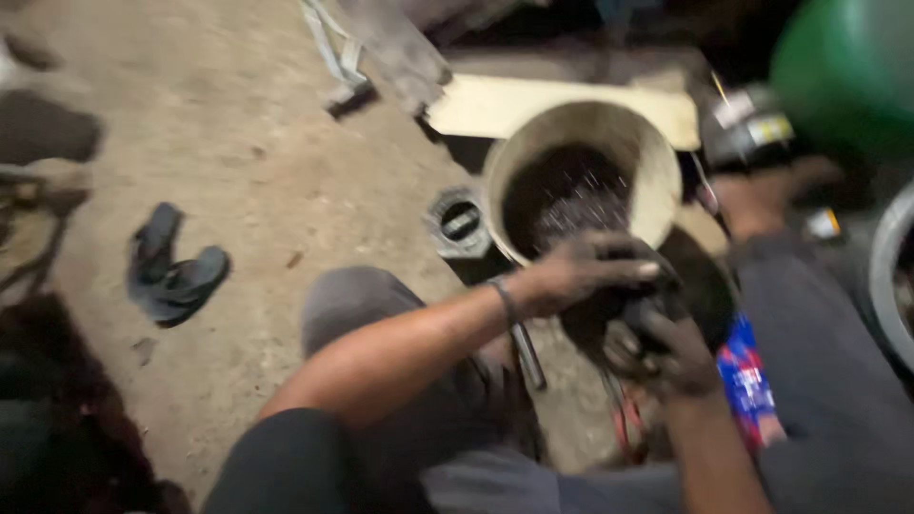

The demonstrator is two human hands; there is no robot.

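Both greasy hands, left hand [581, 276] and right hand [671, 352], close around a dark part [624, 314] beside the bucket [657, 171]; cleaning appears unfinished.

Our greasy left hand [581, 276] and right hand [671, 357] grip a dark round part [624, 319] between them. Just beyond the left hand stands a cream bucket [647, 152] of dark liquid; black sandals [171, 266] lie far left on the dirt floor [238, 124].
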